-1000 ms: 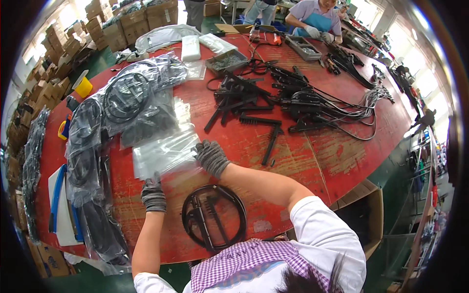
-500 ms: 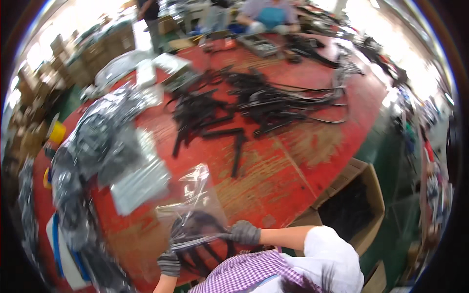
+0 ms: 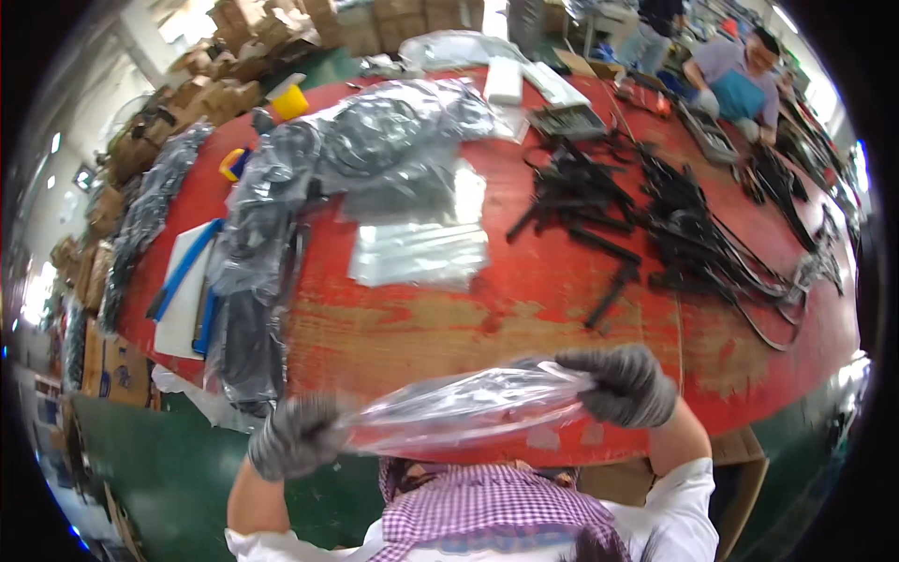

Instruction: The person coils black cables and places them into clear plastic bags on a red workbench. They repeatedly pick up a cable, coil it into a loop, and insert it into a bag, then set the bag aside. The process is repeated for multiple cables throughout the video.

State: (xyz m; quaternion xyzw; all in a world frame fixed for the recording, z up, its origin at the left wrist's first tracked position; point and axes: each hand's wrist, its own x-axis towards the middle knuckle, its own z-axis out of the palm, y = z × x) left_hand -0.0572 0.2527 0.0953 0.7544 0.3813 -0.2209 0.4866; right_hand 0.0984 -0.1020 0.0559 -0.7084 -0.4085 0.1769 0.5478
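Note:
Both my hands wear grey knit gloves and hold a clear plastic bag (image 3: 464,407) stretched between them, just above the near edge of the red table (image 3: 524,309). My left hand (image 3: 292,436) grips the bag's left end and my right hand (image 3: 623,384) grips its right end. What the bag holds cannot be made out. A flat stack of empty clear bags (image 3: 421,251) lies on the table beyond it.
Bagged black parts (image 3: 272,225) pile along the table's left and far side. Loose black brackets and cables (image 3: 674,225) spread over the right half. A person in a blue apron (image 3: 735,80) works at the far right. Cardboard boxes (image 3: 215,84) line the back left.
A black ring-shaped part lay on the table between my hands a second ago. I then lifted a clear bag over it, and now the bag is held up sideways between both hands.

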